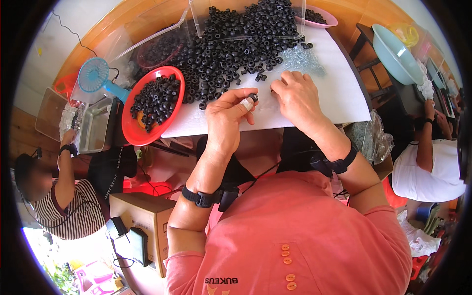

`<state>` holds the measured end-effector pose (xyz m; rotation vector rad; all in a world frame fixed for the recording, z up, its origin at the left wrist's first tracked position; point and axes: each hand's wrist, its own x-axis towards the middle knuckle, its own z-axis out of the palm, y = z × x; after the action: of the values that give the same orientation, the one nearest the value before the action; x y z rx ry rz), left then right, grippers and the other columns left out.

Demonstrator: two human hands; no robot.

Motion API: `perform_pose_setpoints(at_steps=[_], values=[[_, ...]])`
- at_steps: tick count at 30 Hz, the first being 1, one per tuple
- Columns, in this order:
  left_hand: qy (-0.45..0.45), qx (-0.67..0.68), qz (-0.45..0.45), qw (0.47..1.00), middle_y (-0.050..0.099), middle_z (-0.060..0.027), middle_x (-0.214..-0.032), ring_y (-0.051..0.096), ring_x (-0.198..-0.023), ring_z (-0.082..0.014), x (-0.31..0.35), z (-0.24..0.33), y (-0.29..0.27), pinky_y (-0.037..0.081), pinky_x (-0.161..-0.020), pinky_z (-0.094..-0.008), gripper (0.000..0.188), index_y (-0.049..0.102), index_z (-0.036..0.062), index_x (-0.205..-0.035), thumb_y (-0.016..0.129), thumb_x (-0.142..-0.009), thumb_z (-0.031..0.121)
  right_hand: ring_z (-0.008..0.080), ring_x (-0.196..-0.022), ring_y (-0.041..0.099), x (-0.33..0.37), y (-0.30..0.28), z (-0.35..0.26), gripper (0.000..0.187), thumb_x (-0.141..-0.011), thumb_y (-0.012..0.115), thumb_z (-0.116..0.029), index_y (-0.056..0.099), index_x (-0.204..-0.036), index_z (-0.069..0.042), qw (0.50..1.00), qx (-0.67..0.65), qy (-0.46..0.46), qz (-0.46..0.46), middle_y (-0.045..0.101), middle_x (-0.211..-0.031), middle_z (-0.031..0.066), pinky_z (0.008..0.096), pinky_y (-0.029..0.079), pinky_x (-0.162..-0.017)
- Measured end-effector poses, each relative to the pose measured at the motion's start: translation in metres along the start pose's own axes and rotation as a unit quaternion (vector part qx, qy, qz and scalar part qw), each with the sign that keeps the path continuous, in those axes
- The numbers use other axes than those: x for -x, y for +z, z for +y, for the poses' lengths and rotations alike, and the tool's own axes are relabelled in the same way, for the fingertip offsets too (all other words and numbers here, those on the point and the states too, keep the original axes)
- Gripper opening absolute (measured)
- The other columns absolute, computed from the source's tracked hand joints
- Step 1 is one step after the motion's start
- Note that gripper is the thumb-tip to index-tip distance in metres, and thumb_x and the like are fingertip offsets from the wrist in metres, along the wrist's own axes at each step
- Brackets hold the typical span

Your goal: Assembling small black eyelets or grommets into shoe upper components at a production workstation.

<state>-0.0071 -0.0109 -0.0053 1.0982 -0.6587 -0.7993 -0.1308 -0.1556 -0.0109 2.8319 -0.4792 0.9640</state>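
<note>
Left hand: we see thumb and forefinger pinching one black piece; white tape covers the thumb tip.
Held piece: it sits at these fingertips, on the side toward the right hand; it looks short and round, so we find no clear long axis.
Right hand: near to the piece but apart from it, fingers curled down at the white tabletop; its fingertips are hidden, and we cannot tell if they pinch something.
Clear beads: just beyond the right fingers, too small for us to separate.
Black heap: begins just beyond the pinch, runs far ahead, cut off at the upper edge.
Red bowl: left of the pinch, well apart, holding similar pieces.
</note>
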Motion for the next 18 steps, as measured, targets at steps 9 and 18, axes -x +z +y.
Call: perform_pose_setpoints(at_steps=[9,18], values=[[-0.031,0.063,0.02,0.997,0.067,-0.0131,-0.09,0.059,-0.073,-0.0136,-0.003,-0.003,-0.002,0.048,-0.058,-0.0251,0.02,0.066,-0.008,-0.108,0.06,-0.089,-0.003,0.0269,-0.085,0.059,-0.005,0.002,0.007,0.01,-0.072,0.069,-0.009,0.067,-0.081,-0.007,0.998,-0.058,-0.027,0.0,0.062,-0.087,0.0072,0.0408,0.04,-0.073],[-0.031,0.084,0.013,0.996,0.067,-0.0131,-0.089,0.06,-0.075,-0.0152,-0.002,-0.003,-0.004,0.049,-0.057,-0.0261,0.018,0.065,-0.0084,-0.106,0.06,-0.09,-0.003,0.0068,-0.078,0.059,-0.018,-0.015,-0.015,0.004,-0.086,0.068,0.0,0.066,-0.088,0.001,0.786,-0.588,0.188,-0.024,0.066,-0.083,0.0018,0.0235,0.049,-0.072]])
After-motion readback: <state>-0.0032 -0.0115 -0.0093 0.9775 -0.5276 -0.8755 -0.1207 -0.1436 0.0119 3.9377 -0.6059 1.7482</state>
